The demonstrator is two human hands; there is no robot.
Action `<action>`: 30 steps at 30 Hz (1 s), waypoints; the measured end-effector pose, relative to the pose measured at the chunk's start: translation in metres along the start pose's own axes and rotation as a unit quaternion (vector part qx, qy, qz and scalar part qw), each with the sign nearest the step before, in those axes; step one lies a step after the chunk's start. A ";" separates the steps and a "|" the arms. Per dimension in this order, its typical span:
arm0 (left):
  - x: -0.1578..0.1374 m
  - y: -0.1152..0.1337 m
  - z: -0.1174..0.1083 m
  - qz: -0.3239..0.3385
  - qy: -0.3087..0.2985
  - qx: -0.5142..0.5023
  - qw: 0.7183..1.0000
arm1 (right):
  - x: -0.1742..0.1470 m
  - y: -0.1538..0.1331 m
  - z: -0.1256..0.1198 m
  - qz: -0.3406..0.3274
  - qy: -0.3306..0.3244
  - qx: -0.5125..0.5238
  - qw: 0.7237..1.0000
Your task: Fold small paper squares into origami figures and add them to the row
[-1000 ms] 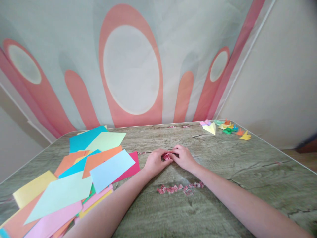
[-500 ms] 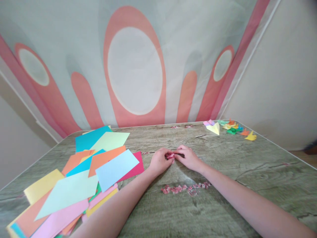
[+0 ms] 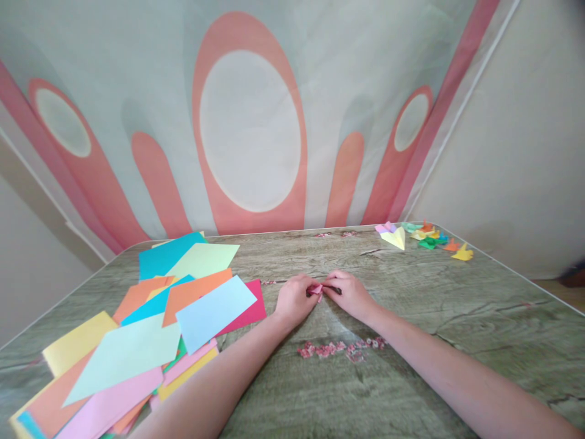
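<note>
Between my two hands, over the middle of the table, is a small folded piece of pink paper (image 3: 316, 291). My left hand (image 3: 296, 298) is closed around its left side, thumb and fingers pinching it. From the other side, the fingertips of my right hand (image 3: 350, 291) pinch the paper's right edge. Much of the paper is hidden by the fingers, so its exact shape does not show. The nearest loose sheet to my left hand is a crimson paper (image 3: 255, 305), partly under a light blue sheet (image 3: 216, 314).
Many coloured paper sheets (image 3: 125, 353) lie in an overlapping heap on the left of the wood-patterned table (image 3: 274, 390). At the far right sit a pale yellow paper plane (image 3: 393, 238) and several small folded paper figures (image 3: 428, 242). A printed backdrop (image 3: 249, 222) hangs behind.
My fingers have shifted slightly on the pink paper, and a bit more of it shows between them. The sheets and folded figures stay where they were.
</note>
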State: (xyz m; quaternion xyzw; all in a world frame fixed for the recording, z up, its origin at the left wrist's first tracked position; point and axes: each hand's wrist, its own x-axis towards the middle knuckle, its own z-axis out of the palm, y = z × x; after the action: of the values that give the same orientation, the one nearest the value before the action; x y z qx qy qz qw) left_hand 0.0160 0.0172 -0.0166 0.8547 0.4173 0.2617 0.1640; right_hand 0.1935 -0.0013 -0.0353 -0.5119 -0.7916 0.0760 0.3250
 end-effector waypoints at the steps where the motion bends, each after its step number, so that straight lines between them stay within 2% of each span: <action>1: 0.000 0.001 -0.001 0.000 -0.002 0.004 1.000 | -0.001 -0.001 0.000 -0.010 -0.001 -0.012 1.000; 12: -0.002 0.004 0.000 0.012 0.007 0.043 0.999 | 0.000 -0.003 -0.002 -0.051 -0.009 -0.118 0.992; 19: -0.003 0.005 -0.002 0.058 0.007 0.077 0.995 | 0.000 -0.009 -0.005 -0.077 -0.034 -0.225 0.971; 30: -0.001 0.004 -0.002 0.097 0.013 0.092 0.991 | 0.001 -0.008 -0.004 -0.079 -0.038 -0.238 0.967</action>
State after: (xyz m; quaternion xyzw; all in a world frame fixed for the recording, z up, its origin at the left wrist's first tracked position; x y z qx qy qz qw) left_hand 0.0162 0.0140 -0.0134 0.8990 0.3573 0.2475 0.0533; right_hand 0.1899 -0.0051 -0.0280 -0.5071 -0.8365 -0.1214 0.1686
